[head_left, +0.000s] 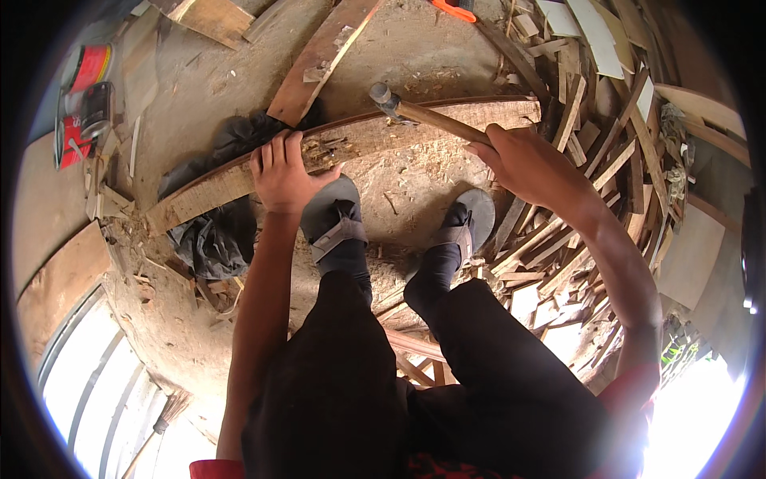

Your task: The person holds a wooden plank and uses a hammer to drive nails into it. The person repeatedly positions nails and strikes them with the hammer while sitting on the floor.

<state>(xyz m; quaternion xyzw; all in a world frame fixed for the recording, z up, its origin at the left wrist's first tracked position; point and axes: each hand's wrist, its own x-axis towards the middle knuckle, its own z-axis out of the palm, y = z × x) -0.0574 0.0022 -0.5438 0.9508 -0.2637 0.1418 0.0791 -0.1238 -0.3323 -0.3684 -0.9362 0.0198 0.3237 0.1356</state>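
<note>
The plank point(351, 144) is showing rough, splintered, matt wood. The hammer point(415, 112) is presenting a dull grey metal head on a smooth wooden handle. The floor point(407, 191) is appearing dusty and coarse. The black cloth point(211, 239) is looking matt and creased. The offcuts point(574, 231) are showing raw wood.

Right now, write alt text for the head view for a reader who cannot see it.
Seen from above, a person's left hand grips a long rough wooden plank lying on a dusty floor, while the right hand holds a wooden-handled hammer with its head over the plank. Both sandalled feet stand behind it, with scrap wood strips piled to the right.
</note>
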